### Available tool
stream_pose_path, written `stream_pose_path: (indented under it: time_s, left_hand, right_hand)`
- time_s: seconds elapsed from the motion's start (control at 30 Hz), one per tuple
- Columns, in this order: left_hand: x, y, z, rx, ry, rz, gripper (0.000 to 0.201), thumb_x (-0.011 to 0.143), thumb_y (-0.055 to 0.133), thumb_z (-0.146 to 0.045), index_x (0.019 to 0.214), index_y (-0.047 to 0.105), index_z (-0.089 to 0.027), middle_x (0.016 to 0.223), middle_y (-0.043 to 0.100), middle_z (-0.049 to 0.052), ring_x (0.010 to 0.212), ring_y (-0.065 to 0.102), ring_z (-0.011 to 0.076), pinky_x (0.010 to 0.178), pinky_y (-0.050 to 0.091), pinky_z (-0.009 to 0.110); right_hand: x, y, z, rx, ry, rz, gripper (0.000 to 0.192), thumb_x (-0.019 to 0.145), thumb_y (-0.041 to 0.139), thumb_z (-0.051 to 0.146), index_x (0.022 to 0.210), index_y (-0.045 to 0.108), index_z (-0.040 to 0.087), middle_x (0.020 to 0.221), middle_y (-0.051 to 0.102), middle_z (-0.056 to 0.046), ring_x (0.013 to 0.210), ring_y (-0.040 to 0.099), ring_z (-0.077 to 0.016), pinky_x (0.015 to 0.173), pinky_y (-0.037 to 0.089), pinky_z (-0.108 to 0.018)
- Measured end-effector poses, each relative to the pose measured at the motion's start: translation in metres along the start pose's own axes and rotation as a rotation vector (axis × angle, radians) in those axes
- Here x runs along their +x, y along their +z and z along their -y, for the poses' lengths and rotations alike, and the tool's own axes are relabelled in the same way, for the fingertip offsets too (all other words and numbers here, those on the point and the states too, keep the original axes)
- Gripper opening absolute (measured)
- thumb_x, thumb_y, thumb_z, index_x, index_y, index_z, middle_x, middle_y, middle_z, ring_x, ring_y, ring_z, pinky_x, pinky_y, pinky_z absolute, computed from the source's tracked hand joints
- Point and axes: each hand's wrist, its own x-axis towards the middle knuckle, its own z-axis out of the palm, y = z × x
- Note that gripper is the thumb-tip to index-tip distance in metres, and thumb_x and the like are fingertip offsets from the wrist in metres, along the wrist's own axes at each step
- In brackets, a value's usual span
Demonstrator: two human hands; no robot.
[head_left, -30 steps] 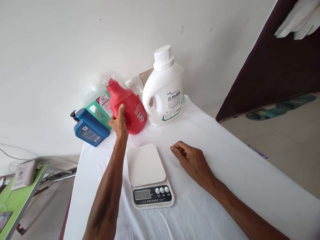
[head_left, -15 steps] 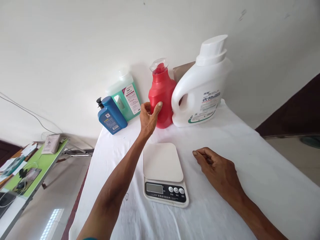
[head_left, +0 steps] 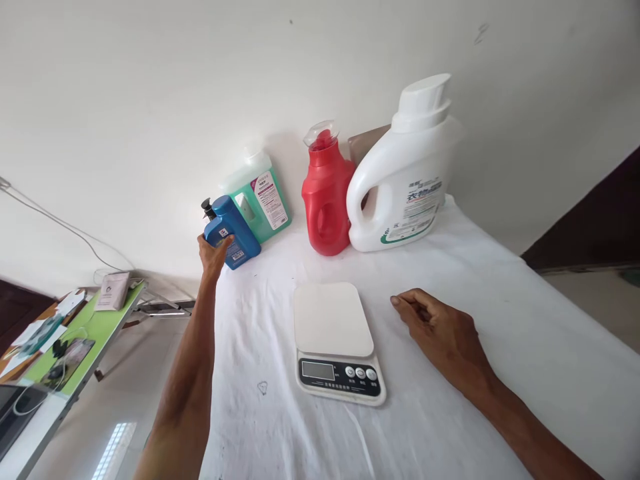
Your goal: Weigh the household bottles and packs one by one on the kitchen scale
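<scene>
My left hand (head_left: 214, 253) is at a blue bottle (head_left: 235, 230) with a black pump beside its rounded blue top, at the table's left back corner. The thumb lies across the bottle's front, and the fingers go round its left side, mostly hidden. My right hand (head_left: 440, 327) rests above the cloth with thumb and fingers curled together; nothing shows in it. Between my arms lies a white kitchen scale (head_left: 334, 320) with a bare platform, a blank-looking display and several buttons.
Behind the blue bottle stands a clear jug of green liquid (head_left: 273, 203). A red bottle (head_left: 327, 193) and a large white detergent jug (head_left: 405, 180) stand against the wall. White cloth (head_left: 440, 427) covers the table. A green-topped table (head_left: 85, 333) is at far left.
My left hand has left the red bottle, moved left and taken hold of the blue bottle. The red bottle still stands in its place. My right hand stays curled beside the scale.
</scene>
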Motion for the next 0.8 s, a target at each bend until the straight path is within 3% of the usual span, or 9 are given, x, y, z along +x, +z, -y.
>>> stream_pose_path:
  time_s: [0.17,0.3,0.5,0.57,0.67,0.8]
  left_hand:
    - [-0.005,0.003,0.006,-0.124,-0.015,0.064,0.064,0.053,0.095,-0.045,0.104,0.07,-0.015,0.094,0.073,0.007,0.087,0.071,0.0254,0.077,0.061,0.039]
    - [-0.036,-0.002,0.005,-0.205,-0.022,-0.04,0.063,0.056,0.09,-0.048,0.106,0.072,-0.014,0.089,0.073,0.004,0.081,0.069,0.0221,0.075,0.06,0.037]
    - [-0.103,-0.043,0.004,-0.327,-0.11,-0.164,0.057,0.052,0.093,-0.043,0.097,0.071,-0.015,0.083,0.069,0.0,0.075,0.066,0.0204,0.07,0.059,0.038]
    - [-0.12,-0.063,-0.006,-0.451,-0.148,-0.159,0.053,0.052,0.095,-0.037,0.094,0.071,-0.017,0.086,0.071,-0.001,0.077,0.067,0.0197,0.073,0.06,0.037]
    - [-0.14,-0.086,-0.035,-0.534,-0.067,-0.086,0.043,0.055,0.095,-0.032,0.089,0.072,-0.02,0.089,0.073,-0.001,0.079,0.069,0.0195,0.074,0.062,0.037]
    - [-0.163,-0.085,-0.075,-0.593,0.087,0.072,0.033,0.059,0.093,-0.031,0.084,0.074,-0.021,0.082,0.074,-0.003,0.074,0.068,0.017,0.075,0.06,0.033]
  right_hand:
    - [0.001,0.002,0.001,0.018,-0.005,-0.004,0.034,0.092,0.051,0.052,0.072,0.052,0.025,0.057,0.048,0.003,0.052,0.042,-0.0154,0.053,0.035,-0.029]
    - [0.002,0.003,-0.001,0.03,-0.024,-0.02,0.033,0.091,0.052,0.051,0.072,0.051,0.025,0.059,0.05,0.003,0.053,0.044,-0.0154,0.054,0.036,-0.029]
    - [0.004,0.002,-0.002,0.068,-0.051,-0.04,0.033,0.093,0.051,0.05,0.072,0.053,0.024,0.059,0.051,0.003,0.053,0.044,-0.015,0.054,0.037,-0.028]
    - [0.004,0.002,-0.002,0.072,-0.053,-0.044,0.033,0.092,0.051,0.049,0.072,0.053,0.024,0.059,0.052,0.003,0.053,0.043,-0.0148,0.054,0.037,-0.028]
    - [0.003,0.002,-0.001,0.067,-0.054,-0.039,0.032,0.092,0.052,0.048,0.072,0.055,0.024,0.06,0.054,0.002,0.055,0.045,-0.0153,0.056,0.038,-0.029]
    - [0.002,0.001,0.0,0.051,-0.048,-0.039,0.032,0.092,0.052,0.048,0.073,0.056,0.024,0.061,0.055,0.002,0.056,0.048,-0.0159,0.057,0.039,-0.029]
